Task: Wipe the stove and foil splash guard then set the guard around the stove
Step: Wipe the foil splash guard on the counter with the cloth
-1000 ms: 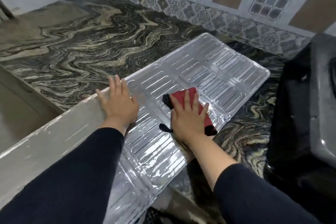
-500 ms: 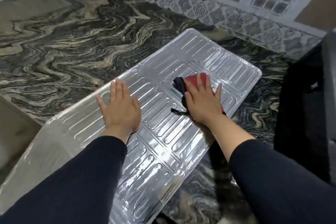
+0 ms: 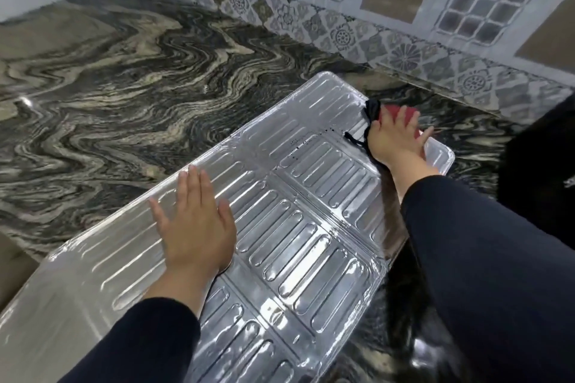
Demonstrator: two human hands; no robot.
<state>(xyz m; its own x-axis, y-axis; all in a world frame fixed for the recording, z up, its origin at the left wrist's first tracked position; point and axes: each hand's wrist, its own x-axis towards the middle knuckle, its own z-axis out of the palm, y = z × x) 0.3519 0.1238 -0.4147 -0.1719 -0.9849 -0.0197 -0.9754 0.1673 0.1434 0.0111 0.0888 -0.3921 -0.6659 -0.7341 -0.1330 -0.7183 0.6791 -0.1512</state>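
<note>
Silver foil, embossed with rows of long rounded ribs, makes up the splash guard (image 3: 280,227), which is laid flat on the dark, wavy-veined stone bench (image 3: 124,87) and runs diagonally under both hands. The left hand (image 3: 196,227) is pressed palm-down on the guard's nearer half, its fingers spread and extended, nothing gripped. The right hand (image 3: 396,140) is laid flat at the guard's far corner, fingers splayed over a red cloth (image 3: 396,112) that is held against the foil beneath the palm. A black edge of the cloth (image 3: 371,110) is seen bunched just left of the right hand's fingers, and a thin black strand trails from it across the foil towards the left hand. A few small dark specks are seen on the foil between the hands, closer to the right one. Both forearms are covered by dark sleeves (image 3: 482,258) to the wrist. Beyond the right hand, a patterned tile border (image 3: 342,37) runs along the foot of the wall where the bench ends. To the right of the right arm, a dark bulky object (image 3: 541,171) is cut off by the frame edge; whether it is the stove cannot be told. The guard's near end runs out of the frame beneath the left sleeve.
</note>
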